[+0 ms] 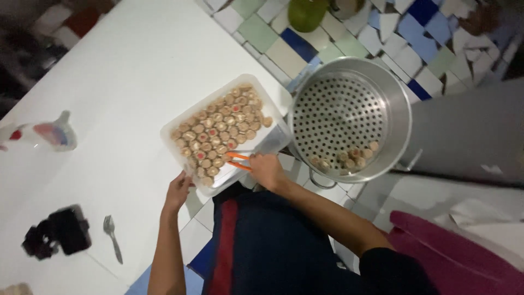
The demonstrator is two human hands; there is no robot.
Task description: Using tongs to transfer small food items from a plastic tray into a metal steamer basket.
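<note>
A: Right hand?
B: Grip closed on orange plastic tongs, tips over the clear rectangular plastic tray of small round beige dumplings.
A: Left hand?
B: Fingers curled on the tray's near edge, holding it.
A: Surroundings?
B: Tray on white worktop; perforated round metal steamer pot just beside, few dumplings inside; metal fork near.
</note>
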